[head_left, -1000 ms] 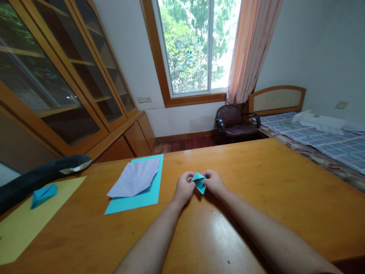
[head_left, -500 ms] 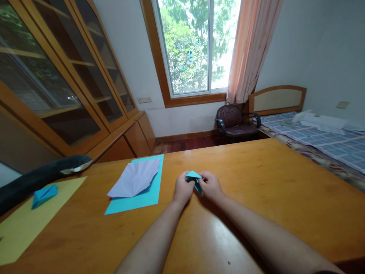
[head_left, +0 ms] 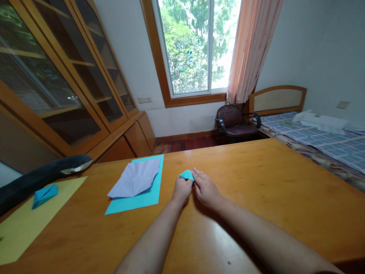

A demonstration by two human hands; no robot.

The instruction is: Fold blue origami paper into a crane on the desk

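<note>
A small folded piece of turquoise paper (head_left: 186, 174) is held above the middle of the wooden table (head_left: 256, 179). My left hand (head_left: 182, 189) is closed around its lower left part, so only the pointed top shows. Against the paper's right edge, my right hand (head_left: 205, 187) presses with its fingers together; the thumb side is partly hidden. To the left, a creased white paper (head_left: 135, 177) lies on a turquoise sheet (head_left: 137, 204). Farther left a blue folded paper piece (head_left: 45, 195) rests on a yellow sheet (head_left: 34, 228).
A dark, long curved object (head_left: 42, 175) lies along the table's left edge. Behind the table stand a glass-fronted cabinet (head_left: 114, 125) and a brown armchair (head_left: 235, 120). A bed (head_left: 322, 133) with a checked cover is at the right.
The folded paper has shifted slightly left, and its hanging lower flap is now out of sight. My right hand has gone from pinching it to lying along its right side.
</note>
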